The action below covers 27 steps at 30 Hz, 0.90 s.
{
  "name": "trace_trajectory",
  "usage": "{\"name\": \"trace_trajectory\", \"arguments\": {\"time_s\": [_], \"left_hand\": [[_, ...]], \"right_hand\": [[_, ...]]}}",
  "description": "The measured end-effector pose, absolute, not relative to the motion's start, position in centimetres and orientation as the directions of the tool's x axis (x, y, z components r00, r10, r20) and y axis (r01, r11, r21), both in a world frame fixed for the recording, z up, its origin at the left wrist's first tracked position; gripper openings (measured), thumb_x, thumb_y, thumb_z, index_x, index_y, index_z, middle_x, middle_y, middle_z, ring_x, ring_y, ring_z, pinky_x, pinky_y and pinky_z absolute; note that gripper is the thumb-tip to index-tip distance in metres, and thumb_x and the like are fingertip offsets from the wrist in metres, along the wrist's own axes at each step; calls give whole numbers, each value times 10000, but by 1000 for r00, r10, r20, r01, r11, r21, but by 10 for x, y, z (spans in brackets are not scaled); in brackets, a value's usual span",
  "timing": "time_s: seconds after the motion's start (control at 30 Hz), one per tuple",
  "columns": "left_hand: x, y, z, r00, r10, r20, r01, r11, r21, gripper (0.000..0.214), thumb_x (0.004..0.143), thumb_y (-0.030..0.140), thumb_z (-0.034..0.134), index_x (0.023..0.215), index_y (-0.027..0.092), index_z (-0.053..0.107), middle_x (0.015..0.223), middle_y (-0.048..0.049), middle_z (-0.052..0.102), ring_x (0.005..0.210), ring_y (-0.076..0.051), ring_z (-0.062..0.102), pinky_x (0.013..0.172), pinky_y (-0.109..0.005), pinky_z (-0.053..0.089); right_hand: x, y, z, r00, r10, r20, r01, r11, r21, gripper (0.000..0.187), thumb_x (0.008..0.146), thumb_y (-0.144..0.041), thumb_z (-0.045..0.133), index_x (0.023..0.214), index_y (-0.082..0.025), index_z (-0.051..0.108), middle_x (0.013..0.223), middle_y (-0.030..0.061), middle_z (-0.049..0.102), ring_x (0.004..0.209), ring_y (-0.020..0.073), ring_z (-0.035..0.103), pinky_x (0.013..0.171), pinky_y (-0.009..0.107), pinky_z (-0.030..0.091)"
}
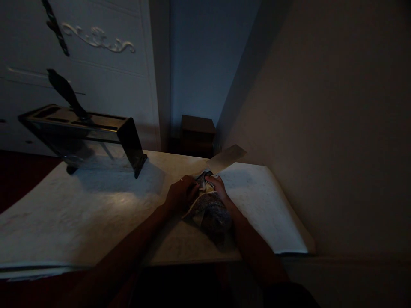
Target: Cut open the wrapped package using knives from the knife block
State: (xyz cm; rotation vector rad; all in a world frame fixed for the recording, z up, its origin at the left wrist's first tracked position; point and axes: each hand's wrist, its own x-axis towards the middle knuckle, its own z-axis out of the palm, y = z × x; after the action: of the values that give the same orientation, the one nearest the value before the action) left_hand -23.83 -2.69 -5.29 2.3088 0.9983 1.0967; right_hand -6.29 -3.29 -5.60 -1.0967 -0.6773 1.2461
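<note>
Both of my hands are at a crumpled, speckled grey-brown bundle (210,214) over the table's near half; in the dim light I cannot tell if it is cloth, paper or plastic. My left hand (182,192) is closed on the bundle's upper left edge, with a ring on one finger. My right hand (218,186) pinches its upper right edge, thumb on top. Just beyond the hands, a broad flat metal blade (227,158) points up and to the right. Its near end is hidden by the bundle and fingers, so I cannot tell whether they touch.
A clear-sided knife block (93,147) with a black-handled knife (66,92) stands on the left of the pale-covered table (105,222). Behind are a white door (112,81) and a brown box (198,128). A wall (321,128) closes off the right side.
</note>
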Motion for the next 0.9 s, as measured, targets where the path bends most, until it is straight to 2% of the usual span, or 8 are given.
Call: {"name": "trace_trajectory", "arguments": {"time_s": [0.2, 0.37, 0.5, 0.63, 0.8, 0.9], "left_hand": [[-237, -26, -51, 413, 779, 472, 485, -626, 610, 257, 919, 368, 448, 1021, 184, 596, 994, -92, 642, 956, -218, 597, 874, -356, 476], [-237, -22, -56, 452, 754, 477, 481, -656, 581, 380, 841, 334, 501, 1157, 131, 557, 1115, -156, 618, 1061, -280, 558, 945, -439, 450], [-234, -20, -61, 460, 794, 397, 495, -601, 628, 481, 771, 314, 563, 1205, 113, 514, 1127, -170, 604, 1044, -294, 560, 929, -455, 457], [-233, -19, -60, 442, 832, 336, 482, -536, 693, 500, 777, 350, 590, 1212, 131, 480, 1102, -144, 598, 1020, -277, 568, 905, -426, 462], [-236, -20, -53, 470, 850, 238, 470, -469, 748, 524, 774, 428, 595, 1191, 146, 450, 1053, -132, 617, 935, -274, 620, 794, -383, 488], [-237, -20, -53, 486, 857, 171, 515, -439, 736, 534, 770, 430, 594, 1198, 159, 426, 983, -121, 654, 878, -285, 650, 730, -363, 485]], "right_hand": [[-67, -36, -50, 235, 962, -142, -368, -47, -929, 333, 512, -345, 785, 771, -196, 636, 670, -14, 666, 608, 173, 614, 614, 290, 493], [-67, -37, -53, 244, 962, -126, -332, -39, -942, 349, 533, -365, 786, 801, -200, 634, 682, -14, 666, 614, 169, 616, 610, 284, 492], [-67, -39, -56, 274, 948, -159, -327, -64, -943, 399, 518, -343, 807, 841, -193, 627, 718, -12, 677, 658, 175, 635, 648, 293, 503], [-67, -41, -58, 212, 968, -134, -329, -58, -943, 426, 531, -325, 814, 895, -189, 638, 765, -6, 690, 691, 177, 652, 681, 295, 509], [-69, -45, -57, 141, 973, -182, -310, -131, -942, 423, 538, -338, 828, 879, -182, 633, 720, -13, 674, 641, 166, 637, 634, 276, 499], [-70, -48, -54, 117, 976, -184, -288, -144, -947, 420, 530, -347, 832, 854, -175, 626, 695, -13, 658, 624, 161, 621, 607, 265, 487]]}}
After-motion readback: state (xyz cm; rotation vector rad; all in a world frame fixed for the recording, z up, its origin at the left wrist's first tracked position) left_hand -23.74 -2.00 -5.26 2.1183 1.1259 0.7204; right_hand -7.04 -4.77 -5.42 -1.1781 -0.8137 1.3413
